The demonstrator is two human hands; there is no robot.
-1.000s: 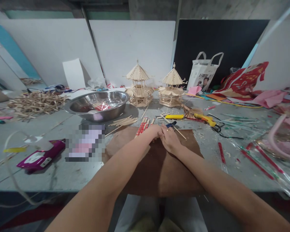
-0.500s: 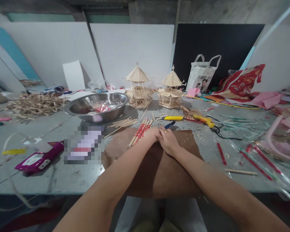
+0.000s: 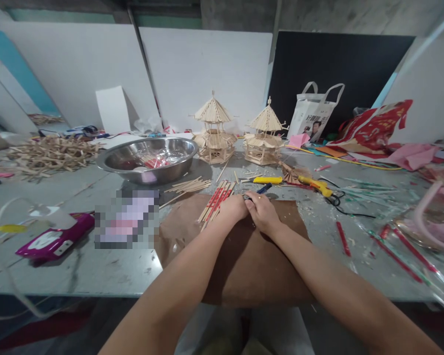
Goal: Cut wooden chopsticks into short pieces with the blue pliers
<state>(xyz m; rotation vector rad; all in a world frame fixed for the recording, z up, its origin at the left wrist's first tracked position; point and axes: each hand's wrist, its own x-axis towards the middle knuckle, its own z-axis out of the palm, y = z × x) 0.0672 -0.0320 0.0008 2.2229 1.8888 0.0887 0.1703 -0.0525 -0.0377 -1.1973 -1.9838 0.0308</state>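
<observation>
My left hand (image 3: 234,209) is closed over the brown sheet (image 3: 240,276), its fingers turned away and mostly hidden. Against its fingertips, my right hand (image 3: 263,211) is also closed, with the thumb over the curled fingers. What either one grips is hidden between them. A dark blue handle-like piece (image 3: 264,189) sticks out just beyond my right hand; I cannot tell whether it is held. Beside my left hand lie thin wooden sticks with red paper bands (image 3: 215,198), partly covered by the hand. Plain wooden sticks (image 3: 190,186) lie farther left.
Behind the hands stand two stick-built pavilions (image 3: 215,143) and a steel basin (image 3: 111,165). A yellow utility knife (image 3: 267,180) and a yellow glue gun (image 3: 320,186) lie beyond my right hand. A purple power strip (image 3: 55,241) is left; red strips (image 3: 343,239) and clear plastic lie right.
The view has shifted slightly. My right hand's thumb and fingers have drawn in a little, and my wrists have turned slightly. Both hands stay together over the brown sheet.
</observation>
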